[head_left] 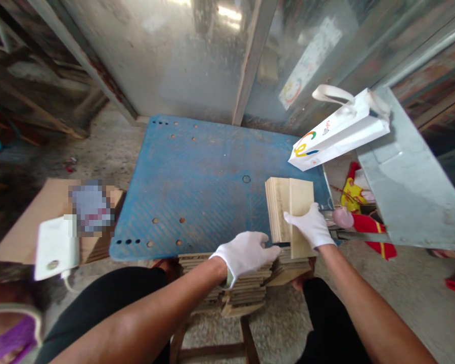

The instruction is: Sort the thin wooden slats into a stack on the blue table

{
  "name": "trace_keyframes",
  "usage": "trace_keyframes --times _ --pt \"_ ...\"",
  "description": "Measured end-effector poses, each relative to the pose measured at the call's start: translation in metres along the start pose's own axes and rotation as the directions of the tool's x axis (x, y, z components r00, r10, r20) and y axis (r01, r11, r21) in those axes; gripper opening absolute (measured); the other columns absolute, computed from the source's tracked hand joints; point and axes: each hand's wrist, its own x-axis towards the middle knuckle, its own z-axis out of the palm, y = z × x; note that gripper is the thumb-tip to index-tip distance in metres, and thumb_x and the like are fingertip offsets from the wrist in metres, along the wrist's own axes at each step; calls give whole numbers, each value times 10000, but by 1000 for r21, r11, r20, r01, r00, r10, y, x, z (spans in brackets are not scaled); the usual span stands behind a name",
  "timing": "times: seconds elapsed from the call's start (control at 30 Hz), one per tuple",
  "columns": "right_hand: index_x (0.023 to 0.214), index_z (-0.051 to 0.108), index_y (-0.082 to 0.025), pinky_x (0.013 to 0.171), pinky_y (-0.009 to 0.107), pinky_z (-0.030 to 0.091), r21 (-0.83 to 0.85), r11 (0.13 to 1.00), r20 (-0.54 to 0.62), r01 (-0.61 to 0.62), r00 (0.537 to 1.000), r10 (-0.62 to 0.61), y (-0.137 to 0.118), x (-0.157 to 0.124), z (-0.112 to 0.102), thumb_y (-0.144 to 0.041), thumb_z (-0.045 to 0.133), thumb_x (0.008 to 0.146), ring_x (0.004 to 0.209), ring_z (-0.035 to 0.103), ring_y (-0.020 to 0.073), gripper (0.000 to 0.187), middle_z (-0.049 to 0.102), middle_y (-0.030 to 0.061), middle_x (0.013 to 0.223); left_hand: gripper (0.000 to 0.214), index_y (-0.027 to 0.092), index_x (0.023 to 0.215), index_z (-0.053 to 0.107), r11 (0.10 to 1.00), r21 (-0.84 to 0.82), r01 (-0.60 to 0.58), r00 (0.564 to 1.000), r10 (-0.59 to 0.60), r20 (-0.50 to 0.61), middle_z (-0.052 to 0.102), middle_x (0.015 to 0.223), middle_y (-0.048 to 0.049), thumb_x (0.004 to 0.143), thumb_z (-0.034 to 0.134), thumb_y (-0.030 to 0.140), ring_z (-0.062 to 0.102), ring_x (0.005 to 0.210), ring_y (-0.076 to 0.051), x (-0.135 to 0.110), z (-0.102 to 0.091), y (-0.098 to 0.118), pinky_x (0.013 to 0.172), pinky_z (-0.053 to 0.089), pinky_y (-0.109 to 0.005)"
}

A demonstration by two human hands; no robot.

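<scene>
My right hand (308, 225), in a white glove, grips the edge of a thin pale wooden board (302, 194). That board leans against the right side of a small stack of similar boards (278, 207) near the right edge of the blue table. My left hand (245, 255), gloved too, hovers over piles of boards (246, 290) in front of the table. Its fingers are stretched towards the right, with nothing visible in them. Part of the piles is hidden behind my left hand and forearm.
A white paper bag (341, 134) lies tilted at the blue table's (212, 187) far right corner, near a grey metal panel (417, 172). At the left, a white charger-like device (56, 247) with a cable rests on a cardboard box (30, 217). A glass partition stands behind.
</scene>
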Motion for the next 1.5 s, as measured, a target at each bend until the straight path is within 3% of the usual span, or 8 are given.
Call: trace_keyframes --times 0.17,0.7,0.97,1.13,1.5 --pt "1369 307 -20 920 401 477 -87 996 14 -24 1000 25 0 30 18 -630 765 519 1129 556 344 1143 537 265 1224 530 135 1094 671 992 128 -23 999 17 43 653 1168 -183 799 437 508 602 1087 -348 -4 3 -7 905 454 -407" --pt "1438 161 59 952 421 458 -208 975 92 -84 990 105 -20 50 39 -769 706 470 1164 529 381 1386 501 316 1240 537 154 1104 669 989 148 2 1000 -5 23 685 1097 -162 798 441 532 638 1015 -328 0 0 -10 841 478 -377" --pt "1457 165 11 1012 362 403 -98 994 62 -50 996 57 -16 48 37 -802 614 578 1228 478 336 1279 443 284 1317 553 179 1101 667 985 172 -5 1000 1 22 691 1086 -147 803 416 572 644 1000 -325 1 5 -13 823 482 -381" --pt "1485 38 -14 1011 413 395 -211 974 69 -88 992 104 -22 48 46 -777 680 478 1242 439 386 1418 365 292 1350 542 190 1133 651 976 217 -28 999 22 30 678 1125 -146 815 408 556 639 1020 -334 0 8 -15 853 483 -410" --pt "1489 64 -64 925 469 448 -276 957 -9 -92 996 93 -34 41 55 -727 725 460 1145 506 395 1391 431 264 1268 533 183 1139 643 963 270 -17 999 3 52 670 1131 -158 825 388 531 629 1035 -358 -4 6 -13 873 485 -452"
